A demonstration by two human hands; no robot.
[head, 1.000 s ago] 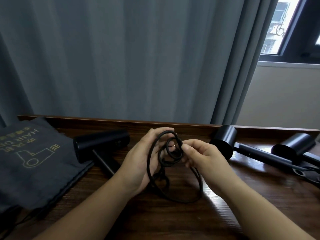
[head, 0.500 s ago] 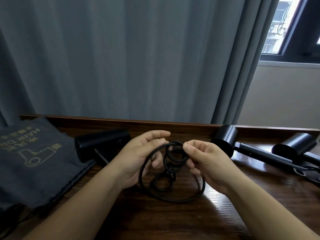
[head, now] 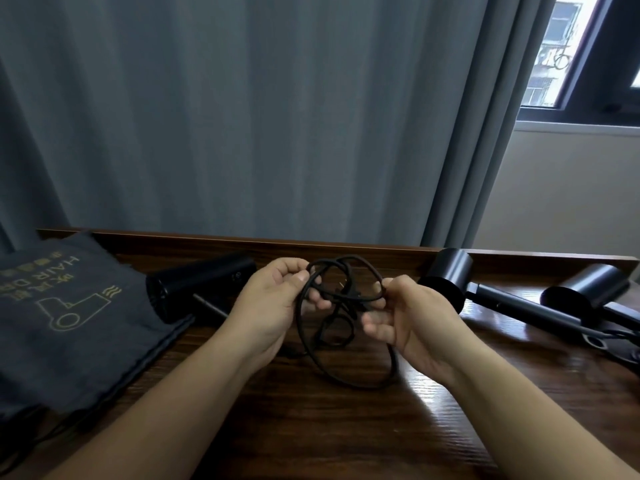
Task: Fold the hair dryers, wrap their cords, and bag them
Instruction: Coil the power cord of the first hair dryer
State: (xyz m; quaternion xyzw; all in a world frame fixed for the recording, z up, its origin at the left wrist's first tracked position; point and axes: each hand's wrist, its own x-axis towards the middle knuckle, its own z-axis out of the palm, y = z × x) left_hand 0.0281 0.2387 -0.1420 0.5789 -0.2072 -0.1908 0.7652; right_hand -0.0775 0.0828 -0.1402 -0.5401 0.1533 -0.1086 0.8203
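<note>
A black cord (head: 343,327) is looped into several coils between my hands above the wooden table (head: 346,427). My left hand (head: 273,306) pinches the coils on their left side. My right hand (head: 412,317) grips the coils on their right side, fingers curled round the strands. The cord's lowest loop rests on the table. It runs from a black hair dryer (head: 197,285) lying just left of my left hand, its barrel on its side. A stack of dark grey bags (head: 69,327) printed with a gold dryer logo lies at the far left.
Two more black hair dryers lie at the right, one (head: 485,292) with its handle stretched out, another (head: 595,296) near the table's right edge with its cord beside it. A raised wooden ledge runs along the back, with a grey curtain behind.
Both hands have drawn the coils wider and higher. My left hand has closed from a flat hold to a pinch on the strands, and my right hand has shifted to the right side of the bundle.
</note>
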